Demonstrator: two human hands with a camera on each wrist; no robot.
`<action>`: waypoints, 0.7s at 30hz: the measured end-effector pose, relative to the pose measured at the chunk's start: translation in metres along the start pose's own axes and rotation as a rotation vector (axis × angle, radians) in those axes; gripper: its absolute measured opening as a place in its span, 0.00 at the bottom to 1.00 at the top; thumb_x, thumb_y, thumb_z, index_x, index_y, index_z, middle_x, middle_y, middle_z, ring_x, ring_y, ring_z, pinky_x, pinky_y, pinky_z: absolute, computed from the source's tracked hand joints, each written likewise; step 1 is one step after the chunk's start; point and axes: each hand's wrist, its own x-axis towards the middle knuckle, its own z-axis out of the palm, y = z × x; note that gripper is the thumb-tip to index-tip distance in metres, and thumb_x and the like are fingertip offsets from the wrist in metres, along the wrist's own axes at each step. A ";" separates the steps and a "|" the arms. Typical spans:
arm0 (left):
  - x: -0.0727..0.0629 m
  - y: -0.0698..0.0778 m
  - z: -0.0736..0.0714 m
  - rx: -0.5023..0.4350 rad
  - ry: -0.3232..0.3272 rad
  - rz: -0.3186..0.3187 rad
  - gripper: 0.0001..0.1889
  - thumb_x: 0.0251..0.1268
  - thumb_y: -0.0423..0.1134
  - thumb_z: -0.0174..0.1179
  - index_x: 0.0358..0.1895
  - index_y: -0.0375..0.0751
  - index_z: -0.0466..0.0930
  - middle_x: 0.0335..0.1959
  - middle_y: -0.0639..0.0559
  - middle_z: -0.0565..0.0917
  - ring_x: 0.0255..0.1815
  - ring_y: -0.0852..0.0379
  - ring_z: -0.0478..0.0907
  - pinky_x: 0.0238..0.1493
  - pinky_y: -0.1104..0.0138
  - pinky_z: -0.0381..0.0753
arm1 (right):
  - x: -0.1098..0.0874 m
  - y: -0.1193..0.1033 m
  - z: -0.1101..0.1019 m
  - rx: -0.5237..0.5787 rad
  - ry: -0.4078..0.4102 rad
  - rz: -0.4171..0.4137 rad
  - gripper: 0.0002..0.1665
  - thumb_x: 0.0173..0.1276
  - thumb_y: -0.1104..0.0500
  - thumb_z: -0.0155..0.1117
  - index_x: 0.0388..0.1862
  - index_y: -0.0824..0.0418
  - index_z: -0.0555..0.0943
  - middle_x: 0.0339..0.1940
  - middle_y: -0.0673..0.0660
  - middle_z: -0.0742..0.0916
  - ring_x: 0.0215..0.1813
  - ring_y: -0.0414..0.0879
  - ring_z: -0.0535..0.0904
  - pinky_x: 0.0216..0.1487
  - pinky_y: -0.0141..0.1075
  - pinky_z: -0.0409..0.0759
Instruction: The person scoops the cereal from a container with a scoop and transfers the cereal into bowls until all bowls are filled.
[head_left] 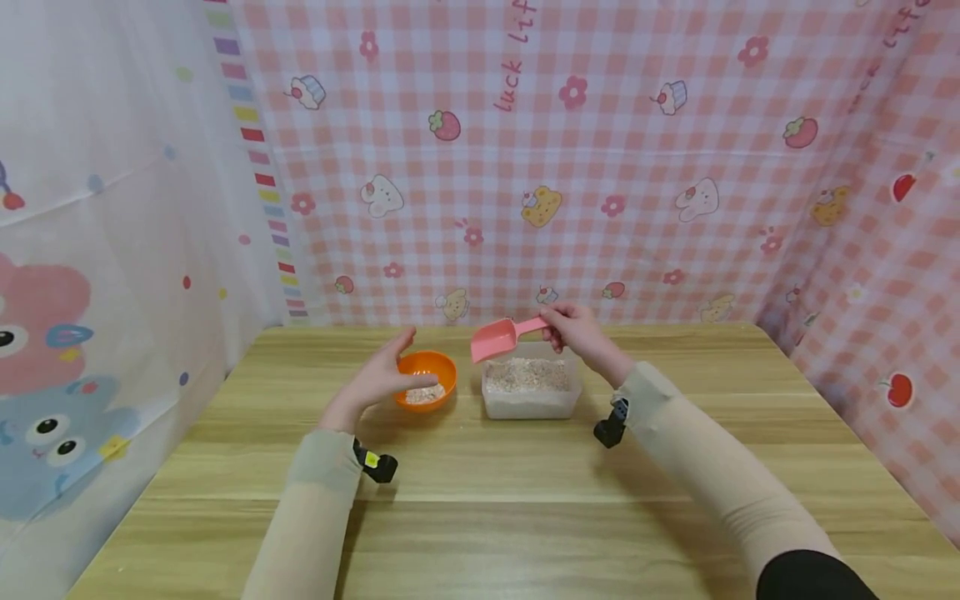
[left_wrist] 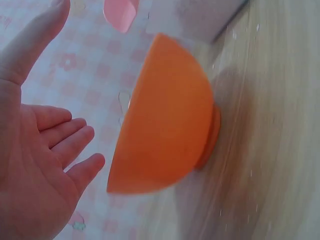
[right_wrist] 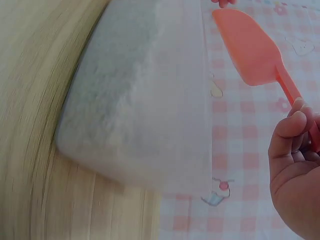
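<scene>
My right hand grips the handle of a pink scoop, which hangs above the left part of a translucent plastic box. Pale flaky grains, perhaps oats, lie in the box. To its left stands an orange bowl with some of the same grains at the bottom. My left hand hovers at the bowl's left side, thumb and fingers spread apart. In the left wrist view, a gap shows between those fingers and the bowl. No grains are visible in the scoop's pan.
A wooden table carries the bowl and box, with a few stray bits on its surface. Behind it hangs a pink checked cloth; a white printed curtain is on the left. Small black cameras are strapped to both wrists.
</scene>
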 end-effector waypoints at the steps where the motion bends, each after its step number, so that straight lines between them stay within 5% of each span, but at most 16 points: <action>1: 0.002 0.003 0.002 0.003 -0.006 0.008 0.55 0.54 0.52 0.71 0.78 0.42 0.44 0.76 0.39 0.53 0.74 0.38 0.52 0.70 0.44 0.54 | -0.001 0.000 -0.003 0.003 0.006 0.001 0.19 0.78 0.59 0.49 0.49 0.76 0.77 0.20 0.55 0.79 0.18 0.39 0.69 0.20 0.29 0.72; 11: 0.015 0.023 0.017 0.014 -0.066 0.046 0.56 0.52 0.55 0.71 0.79 0.46 0.43 0.76 0.42 0.54 0.71 0.41 0.60 0.66 0.47 0.64 | -0.007 0.001 -0.025 -0.035 0.020 0.010 0.20 0.78 0.60 0.48 0.51 0.79 0.76 0.21 0.55 0.79 0.19 0.39 0.70 0.21 0.29 0.72; 13: 0.018 0.027 0.019 0.040 -0.074 0.079 0.57 0.52 0.56 0.72 0.79 0.45 0.43 0.76 0.40 0.55 0.75 0.42 0.52 0.71 0.47 0.54 | -0.007 0.003 -0.029 -0.043 0.027 0.013 0.20 0.78 0.60 0.48 0.50 0.79 0.76 0.21 0.55 0.79 0.19 0.38 0.70 0.21 0.28 0.72; 16: 0.021 0.032 0.024 0.054 -0.091 0.105 0.55 0.53 0.54 0.71 0.79 0.46 0.44 0.76 0.41 0.56 0.74 0.41 0.53 0.70 0.47 0.56 | -0.009 0.001 -0.034 -0.058 0.031 0.024 0.20 0.78 0.61 0.47 0.50 0.79 0.76 0.22 0.56 0.79 0.19 0.39 0.70 0.21 0.28 0.72; 19: 0.024 0.037 0.030 0.002 -0.126 0.091 0.54 0.54 0.52 0.72 0.79 0.50 0.44 0.72 0.39 0.63 0.49 0.34 0.75 0.50 0.46 0.76 | -0.011 0.002 -0.039 -0.077 0.045 0.034 0.20 0.78 0.60 0.47 0.51 0.78 0.76 0.23 0.56 0.80 0.20 0.38 0.70 0.21 0.28 0.73; 21: 0.025 0.042 0.035 -0.002 -0.141 0.085 0.55 0.53 0.53 0.72 0.79 0.51 0.45 0.73 0.40 0.63 0.48 0.36 0.76 0.49 0.47 0.77 | -0.013 0.003 -0.042 -0.086 0.049 0.032 0.20 0.78 0.60 0.48 0.51 0.78 0.76 0.23 0.57 0.80 0.20 0.38 0.71 0.21 0.28 0.74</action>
